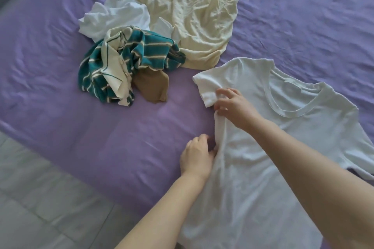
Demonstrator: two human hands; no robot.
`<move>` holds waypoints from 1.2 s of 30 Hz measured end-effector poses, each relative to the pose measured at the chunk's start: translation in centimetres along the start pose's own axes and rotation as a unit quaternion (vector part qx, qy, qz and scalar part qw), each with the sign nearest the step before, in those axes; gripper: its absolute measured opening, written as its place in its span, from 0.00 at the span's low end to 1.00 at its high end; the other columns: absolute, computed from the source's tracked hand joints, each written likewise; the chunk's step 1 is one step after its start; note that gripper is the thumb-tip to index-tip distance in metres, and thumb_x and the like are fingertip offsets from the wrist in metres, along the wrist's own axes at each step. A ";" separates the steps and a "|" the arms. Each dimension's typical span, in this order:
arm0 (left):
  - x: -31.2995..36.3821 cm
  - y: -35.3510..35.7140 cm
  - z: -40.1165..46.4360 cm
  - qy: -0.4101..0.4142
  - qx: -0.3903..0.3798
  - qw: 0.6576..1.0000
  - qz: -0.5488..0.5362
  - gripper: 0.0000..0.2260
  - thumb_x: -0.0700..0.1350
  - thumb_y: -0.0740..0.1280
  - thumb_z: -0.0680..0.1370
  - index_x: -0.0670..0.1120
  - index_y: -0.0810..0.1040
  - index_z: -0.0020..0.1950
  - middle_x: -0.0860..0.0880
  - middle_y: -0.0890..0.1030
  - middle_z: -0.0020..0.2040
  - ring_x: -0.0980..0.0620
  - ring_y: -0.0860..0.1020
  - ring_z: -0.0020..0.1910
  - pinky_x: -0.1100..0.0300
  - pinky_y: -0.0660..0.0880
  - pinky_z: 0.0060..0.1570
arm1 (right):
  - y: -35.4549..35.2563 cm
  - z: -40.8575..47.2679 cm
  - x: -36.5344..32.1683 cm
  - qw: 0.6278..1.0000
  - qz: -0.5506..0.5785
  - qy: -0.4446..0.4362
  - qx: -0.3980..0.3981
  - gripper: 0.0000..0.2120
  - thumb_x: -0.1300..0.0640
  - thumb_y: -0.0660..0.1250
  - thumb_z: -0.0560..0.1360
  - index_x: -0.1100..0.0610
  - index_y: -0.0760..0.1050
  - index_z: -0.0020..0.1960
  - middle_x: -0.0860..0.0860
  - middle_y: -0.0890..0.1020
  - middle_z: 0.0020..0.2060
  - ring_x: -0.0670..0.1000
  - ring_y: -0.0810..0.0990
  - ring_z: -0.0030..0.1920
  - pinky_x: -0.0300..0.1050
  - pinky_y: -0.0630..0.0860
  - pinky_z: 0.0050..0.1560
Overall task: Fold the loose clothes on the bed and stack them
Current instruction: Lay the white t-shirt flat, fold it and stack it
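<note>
Head view, looking down on a bed covered by a purple sheet (293,26). A white T-shirt (283,137) lay spread flat on the near right part of the bed, neckline toward the far right and hem toward the near edge. The right hand (232,105) reached across the shirt and pinched its left side at the base of the left sleeve (204,85), fingers curled into the cloth. The left hand (195,155), nearer the viewer, gripped the same left side seam lower down, fingers curled round a raised ridge of fabric; the fingertips were hidden beneath the cloth. Both forearms entered from the near edge, the right one crossing over the shirt body.

Far left of the T-shirt sat a loose pile of unfolded clothes: a cream ribbed garment (194,16) at the far side, reaching almost to the shirt's left sleeve; a crumpled white garment (117,16) to its left, partly under it; a teal-and-cream striped garment (125,62) bunched on the near side of the pile; and a small tan piece (151,85) protruding beneath the striped one. A pale tiled floor (40,198) showed at the near left, beyond the bed's edge.
</note>
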State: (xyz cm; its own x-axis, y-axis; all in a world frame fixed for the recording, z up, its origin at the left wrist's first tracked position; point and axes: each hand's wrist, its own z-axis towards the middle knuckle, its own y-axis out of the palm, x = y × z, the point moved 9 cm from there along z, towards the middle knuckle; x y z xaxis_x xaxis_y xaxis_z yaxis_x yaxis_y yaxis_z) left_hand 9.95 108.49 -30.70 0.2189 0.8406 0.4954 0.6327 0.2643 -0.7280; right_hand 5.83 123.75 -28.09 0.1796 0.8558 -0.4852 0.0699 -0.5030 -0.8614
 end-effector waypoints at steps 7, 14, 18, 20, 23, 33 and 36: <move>-0.3 1.0 -1.3 0.037 -0.100 0.990 -0.088 0.15 0.51 0.66 0.75 0.49 0.74 0.61 0.50 0.78 0.53 0.48 0.75 0.54 0.55 0.72 0.50 | -0.8 -0.2 0.5 0.990 0.118 0.077 0.021 0.06 0.66 0.71 0.70 0.60 0.83 0.46 0.60 0.71 0.64 0.61 0.70 0.62 0.47 0.66 0.63; -2.5 -0.3 -1.8 -0.001 -0.094 0.990 -0.106 0.04 0.46 0.66 0.74 0.46 0.74 0.46 0.48 0.78 0.45 0.46 0.76 0.45 0.56 0.71 0.43 | -1.6 -0.3 -0.2 0.988 0.116 0.097 0.015 0.06 0.67 0.70 0.71 0.61 0.82 0.47 0.60 0.73 0.61 0.54 0.72 0.48 0.39 0.65 0.52; -5.0 -2.1 -1.9 -0.049 -0.052 0.981 -0.182 0.05 0.46 0.63 0.77 0.45 0.71 0.47 0.50 0.76 0.42 0.48 0.74 0.44 0.58 0.68 0.42 | -1.2 -0.4 0.3 0.983 0.113 0.133 0.049 0.06 0.66 0.68 0.72 0.62 0.81 0.48 0.59 0.74 0.59 0.58 0.75 0.54 0.39 0.65 0.47; -5.9 -2.5 -1.8 -0.077 -0.045 0.975 -0.202 0.05 0.46 0.61 0.78 0.45 0.69 0.48 0.51 0.74 0.41 0.48 0.73 0.44 0.56 0.68 0.42 | -0.7 -0.3 0.4 0.982 0.094 0.155 0.059 0.06 0.64 0.67 0.73 0.59 0.80 0.50 0.56 0.74 0.60 0.57 0.73 0.58 0.44 0.70 0.49; -6.1 -2.5 -1.6 -0.066 -0.042 0.988 -0.136 0.08 0.51 0.59 0.80 0.47 0.67 0.50 0.52 0.75 0.42 0.48 0.74 0.45 0.54 0.69 0.42 | 0.2 -0.2 -0.2 0.984 0.056 0.163 0.053 0.13 0.62 0.65 0.74 0.54 0.78 0.57 0.55 0.70 0.65 0.57 0.68 0.64 0.49 0.70 0.59; -7.3 -0.6 -5.3 -0.046 -0.197 0.979 -0.026 0.11 0.55 0.66 0.73 0.51 0.67 0.41 0.53 0.76 0.41 0.48 0.76 0.43 0.55 0.68 0.39 | 5.6 -11.0 -5.0 0.990 -0.019 0.134 0.043 0.30 0.55 0.74 0.69 0.58 0.69 0.69 0.63 0.68 0.69 0.63 0.67 0.69 0.60 0.64 0.68; -7.5 -0.8 -6.6 -0.057 -0.178 0.982 -0.029 0.12 0.57 0.64 0.75 0.49 0.66 0.43 0.54 0.74 0.41 0.51 0.72 0.40 0.56 0.66 0.36 | 7.2 -14.5 -5.3 0.984 -0.004 0.171 0.039 0.28 0.48 0.67 0.74 0.56 0.67 0.70 0.60 0.67 0.70 0.61 0.65 0.71 0.59 0.57 0.70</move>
State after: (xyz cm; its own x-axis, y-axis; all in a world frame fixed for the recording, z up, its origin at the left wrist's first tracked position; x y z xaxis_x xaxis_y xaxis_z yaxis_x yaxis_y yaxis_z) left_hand 12.75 98.87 -30.66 0.1030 0.8817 0.4604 0.8654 0.1488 -0.4785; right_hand 19.57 113.85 -29.59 0.5000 0.7624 -0.4108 -0.0009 -0.4740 -0.8805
